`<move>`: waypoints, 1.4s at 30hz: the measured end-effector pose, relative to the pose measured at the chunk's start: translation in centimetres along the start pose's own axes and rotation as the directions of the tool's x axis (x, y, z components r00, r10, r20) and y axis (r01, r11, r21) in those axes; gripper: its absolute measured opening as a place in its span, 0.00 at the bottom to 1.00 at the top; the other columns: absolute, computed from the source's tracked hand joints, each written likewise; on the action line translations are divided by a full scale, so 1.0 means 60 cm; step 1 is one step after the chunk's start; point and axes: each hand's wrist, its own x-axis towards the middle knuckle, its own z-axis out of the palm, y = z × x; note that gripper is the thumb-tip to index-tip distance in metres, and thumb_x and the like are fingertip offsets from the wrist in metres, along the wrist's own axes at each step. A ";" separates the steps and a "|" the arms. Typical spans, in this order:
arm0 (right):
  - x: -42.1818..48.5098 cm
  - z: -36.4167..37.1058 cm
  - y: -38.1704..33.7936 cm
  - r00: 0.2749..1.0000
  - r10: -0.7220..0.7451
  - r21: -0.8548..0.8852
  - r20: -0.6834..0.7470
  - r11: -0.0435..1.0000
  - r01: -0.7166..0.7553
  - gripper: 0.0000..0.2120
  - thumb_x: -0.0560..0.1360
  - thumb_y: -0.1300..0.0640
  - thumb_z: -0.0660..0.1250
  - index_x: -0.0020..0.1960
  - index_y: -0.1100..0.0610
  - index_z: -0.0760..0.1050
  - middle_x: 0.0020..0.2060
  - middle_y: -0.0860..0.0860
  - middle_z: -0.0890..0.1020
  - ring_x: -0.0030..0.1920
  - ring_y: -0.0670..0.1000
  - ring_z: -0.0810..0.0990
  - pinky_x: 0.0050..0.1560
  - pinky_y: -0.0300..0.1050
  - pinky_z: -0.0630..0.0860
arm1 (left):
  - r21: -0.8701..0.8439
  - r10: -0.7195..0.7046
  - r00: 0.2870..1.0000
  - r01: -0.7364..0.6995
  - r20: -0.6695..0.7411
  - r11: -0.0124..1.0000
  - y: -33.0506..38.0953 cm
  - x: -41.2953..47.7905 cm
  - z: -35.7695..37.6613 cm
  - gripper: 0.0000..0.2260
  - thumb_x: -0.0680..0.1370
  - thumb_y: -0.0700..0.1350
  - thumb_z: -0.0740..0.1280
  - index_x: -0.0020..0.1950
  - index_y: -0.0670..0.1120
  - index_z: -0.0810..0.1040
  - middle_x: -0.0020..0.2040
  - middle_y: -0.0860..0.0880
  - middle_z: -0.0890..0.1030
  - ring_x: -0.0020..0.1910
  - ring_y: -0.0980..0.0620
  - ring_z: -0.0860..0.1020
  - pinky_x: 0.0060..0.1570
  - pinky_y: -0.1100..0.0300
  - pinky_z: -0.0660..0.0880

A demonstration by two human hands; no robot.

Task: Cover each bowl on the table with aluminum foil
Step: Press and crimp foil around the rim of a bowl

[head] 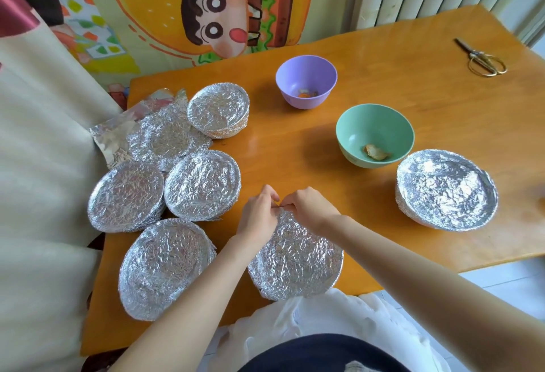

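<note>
A foil-wrapped bowl [296,256] sits at the near edge of the orange table [413,106]. My left hand [258,214] and my right hand [309,206] pinch the foil at its far rim, fingertips nearly touching. Several more foil-covered bowls stand on the left, such as one [202,184] beside my left hand and another [165,268] nearer me. One covered bowl [446,189] is on the right. A purple bowl [306,81] and a green bowl [374,135] stand uncovered, each with a scrap of food inside.
Loose crumpled foil sheets [141,127] lie at the table's far left corner. Gold-handled scissors [483,59] rest at the far right. A cartoon wall hanging [218,9] is behind the table, and beige fabric [38,150] hangs on the left.
</note>
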 end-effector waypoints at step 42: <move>-0.001 -0.013 0.025 0.998 -0.042 0.061 0.054 0.997 0.038 0.13 0.81 0.56 0.57 0.56 0.58 0.79 0.49 0.56 0.83 0.44 0.56 0.77 0.42 0.45 0.67 | 0.081 -0.026 0.999 0.023 0.029 0.996 -0.013 -0.002 0.016 0.11 0.79 0.33 0.59 0.59 0.40 0.75 0.57 0.44 0.77 0.53 0.49 0.74 0.47 0.63 0.71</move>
